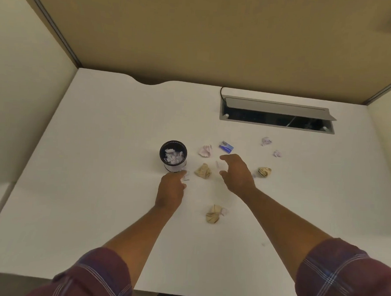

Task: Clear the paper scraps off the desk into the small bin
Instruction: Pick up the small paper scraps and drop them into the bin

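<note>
Left hand (171,187): closed, pinching a small white scrap (185,176) at the fingertips, just below the bin (173,156). Right hand (236,173): open, fingers curled, empty. Tan paper ball (203,170) lies between both hands; another (213,214) lies nearer the body.

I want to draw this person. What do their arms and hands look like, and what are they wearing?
Both hands are bare: the left hand and right hand wear no gloves, and no rings or watch show. The forearms are uncovered. Each arm has a maroon plaid sleeve with thin pale crossing lines, pushed up near the elbow.
</note>
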